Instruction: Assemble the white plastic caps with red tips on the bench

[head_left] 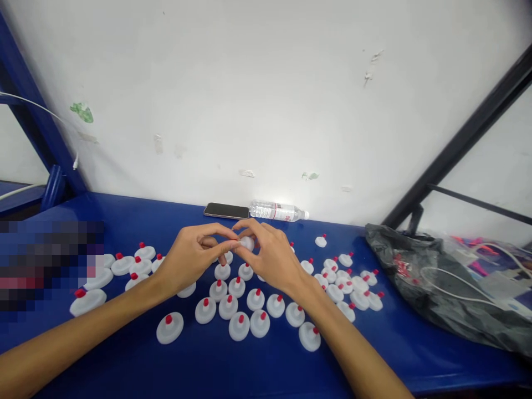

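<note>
My left hand [191,256] and my right hand [270,254] meet above the middle of the blue table [249,366], fingertips pinched together on one small white cap [246,243]. Below and around both hands lie several white round caps with red tips [239,326], spread in loose rows. More of these caps [344,277] sit to the right of my right wrist, and larger ones [87,302] lie at the left.
A dark phone [226,210] and a lying clear water bottle [278,211] rest against the white wall at the back. A dark plastic bag [440,288] with cables and packets fills the right side. A blurred patch covers the left edge.
</note>
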Demonstrator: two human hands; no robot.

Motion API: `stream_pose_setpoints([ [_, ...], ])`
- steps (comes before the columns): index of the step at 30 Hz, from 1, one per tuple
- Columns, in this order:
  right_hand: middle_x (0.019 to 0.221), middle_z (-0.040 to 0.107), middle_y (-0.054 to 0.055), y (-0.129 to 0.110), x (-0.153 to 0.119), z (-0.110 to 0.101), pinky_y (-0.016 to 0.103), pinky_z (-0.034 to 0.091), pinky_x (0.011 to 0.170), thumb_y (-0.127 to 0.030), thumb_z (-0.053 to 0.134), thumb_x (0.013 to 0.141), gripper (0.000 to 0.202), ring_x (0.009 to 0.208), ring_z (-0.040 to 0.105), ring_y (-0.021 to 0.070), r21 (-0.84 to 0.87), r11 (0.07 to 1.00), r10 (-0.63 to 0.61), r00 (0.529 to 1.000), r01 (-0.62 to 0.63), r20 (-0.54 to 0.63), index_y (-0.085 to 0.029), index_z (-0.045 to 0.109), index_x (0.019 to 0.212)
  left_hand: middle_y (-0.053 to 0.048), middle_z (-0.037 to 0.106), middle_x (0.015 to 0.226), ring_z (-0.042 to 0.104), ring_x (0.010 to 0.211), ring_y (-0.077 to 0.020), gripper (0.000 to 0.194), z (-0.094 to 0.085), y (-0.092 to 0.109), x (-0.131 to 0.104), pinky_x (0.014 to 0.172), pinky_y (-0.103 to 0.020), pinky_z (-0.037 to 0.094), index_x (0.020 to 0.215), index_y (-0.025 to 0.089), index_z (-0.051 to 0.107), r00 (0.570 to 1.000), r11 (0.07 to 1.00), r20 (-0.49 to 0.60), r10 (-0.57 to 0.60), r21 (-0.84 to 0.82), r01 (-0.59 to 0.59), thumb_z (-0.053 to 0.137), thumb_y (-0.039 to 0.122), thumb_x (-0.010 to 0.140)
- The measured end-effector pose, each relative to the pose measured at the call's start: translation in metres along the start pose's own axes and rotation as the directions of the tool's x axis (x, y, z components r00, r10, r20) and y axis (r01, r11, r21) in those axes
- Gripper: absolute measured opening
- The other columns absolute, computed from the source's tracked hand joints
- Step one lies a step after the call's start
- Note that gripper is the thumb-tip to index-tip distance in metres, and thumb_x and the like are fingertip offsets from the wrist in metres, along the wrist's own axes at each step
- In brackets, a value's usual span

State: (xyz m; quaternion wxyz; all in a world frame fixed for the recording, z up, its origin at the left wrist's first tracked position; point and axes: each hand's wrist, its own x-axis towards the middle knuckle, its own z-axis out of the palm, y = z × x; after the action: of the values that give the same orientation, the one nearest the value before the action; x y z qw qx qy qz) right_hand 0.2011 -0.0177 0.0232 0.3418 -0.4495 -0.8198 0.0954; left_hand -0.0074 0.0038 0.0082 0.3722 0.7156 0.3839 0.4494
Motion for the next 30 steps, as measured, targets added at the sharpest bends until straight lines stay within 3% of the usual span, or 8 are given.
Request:
stream_pose_setpoints([
  [3,0.118,0.081,-0.001,0.003,0.0,-0.004,0.036,0.054,0.091,-0.03,0.082,0.099,0.049,0.11,0.07,0.0231,0.099,0.994,-0.048,0.998,0.045,0.034,-0.032,0.059,0.142,0.004,0.069,0.053,0.067,0.048,-0.0145,0.025,-0.001,0.006,0.001,0.041,-0.02,0.045,0.094,0.024,0.082,0.999,1.0,-0.048,-0.004,-0.019,0.003,0.084,0.048,0.089],
  [7,0.121,0.079,0.0,0.004,-0.001,-0.007,0.037,0.057,0.094,-0.028,0.081,0.1,0.057,0.111,0.071,0.0226,0.108,0.991,-0.079,0.996,0.073,0.045,-0.035,0.055,0.15,0.002,0.075,0.064,0.067,0.048,-0.0133,0.03,-0.003,0.013,0.003,0.039,-0.019,0.043,0.095,0.021,0.079,0.997,0.999,-0.069,-0.025,-0.05,0.021,0.087,0.049,0.086],
  [11,0.122,0.077,0.0,0.004,-0.003,-0.006,0.036,0.057,0.094,-0.034,0.08,0.102,0.051,0.109,0.071,0.0217,0.06,0.991,-0.12,0.991,0.116,0.061,-0.037,0.059,0.148,0.0,0.081,0.081,0.065,0.044,-0.0115,0.044,-0.003,0.01,0.005,0.039,-0.02,0.046,0.107,0.022,0.063,0.996,0.993,-0.074,-0.053,-0.111,0.045,0.088,0.051,0.084],
  [14,0.116,0.078,0.001,0.004,-0.004,-0.004,0.034,0.056,0.09,-0.041,0.078,0.102,0.042,0.103,0.071,0.0211,0.022,0.987,-0.159,0.986,0.158,0.048,-0.035,0.065,0.141,0.003,0.078,0.074,0.064,0.042,-0.0117,0.052,-0.002,0.005,0.006,0.039,-0.018,0.045,0.106,0.025,0.053,0.996,0.989,-0.062,-0.063,-0.138,0.054,0.091,0.051,0.082],
  [17,0.111,0.079,0.0,0.005,-0.003,-0.004,0.034,0.055,0.088,-0.042,0.08,0.101,0.037,0.1,0.071,0.0209,-0.001,0.987,-0.162,0.986,0.162,0.034,-0.033,0.069,0.135,0.003,0.077,0.073,0.064,0.042,-0.012,0.053,-0.002,0.003,0.005,0.04,-0.02,0.047,0.105,0.025,0.054,0.997,0.988,-0.048,-0.057,-0.145,0.049,0.092,0.05,0.08],
  [20,0.113,0.08,0.0,0.003,-0.002,-0.003,0.034,0.056,0.088,-0.04,0.08,0.101,0.041,0.099,0.072,0.02,0.077,0.99,-0.117,0.993,0.116,0.009,-0.031,0.065,0.138,0.001,0.08,0.08,0.062,0.041,-0.011,0.05,-0.002,0.006,0.004,0.041,-0.022,0.05,0.106,0.024,0.056,0.997,0.991,-0.072,-0.034,-0.134,0.025,0.09,0.051,0.082],
  [24,0.116,0.079,0.001,0.0,-0.001,-0.001,0.033,0.061,0.08,-0.045,0.078,0.1,0.053,0.091,0.076,0.0186,0.324,0.944,0.055,0.998,-0.059,0.022,-0.032,0.056,0.147,-0.002,0.083,0.09,0.058,0.04,-0.0079,0.042,-0.003,0.01,0.002,0.04,-0.022,0.048,0.104,0.023,0.057,0.985,0.995,-0.167,0.052,-0.078,-0.065,0.086,0.048,0.087],
  [30,0.11,0.078,0.004,-0.007,-0.001,-0.003,0.035,0.064,0.086,-0.049,0.059,0.111,0.047,0.098,0.078,0.0206,0.599,0.764,0.142,0.967,-0.242,0.209,-0.03,0.054,0.154,0.004,0.082,0.087,0.051,0.041,-0.0039,0.028,0.003,0.011,-0.009,0.043,-0.02,0.041,0.111,0.026,0.062,0.907,0.937,-0.249,0.341,0.173,-0.305,0.081,0.035,0.091],
])
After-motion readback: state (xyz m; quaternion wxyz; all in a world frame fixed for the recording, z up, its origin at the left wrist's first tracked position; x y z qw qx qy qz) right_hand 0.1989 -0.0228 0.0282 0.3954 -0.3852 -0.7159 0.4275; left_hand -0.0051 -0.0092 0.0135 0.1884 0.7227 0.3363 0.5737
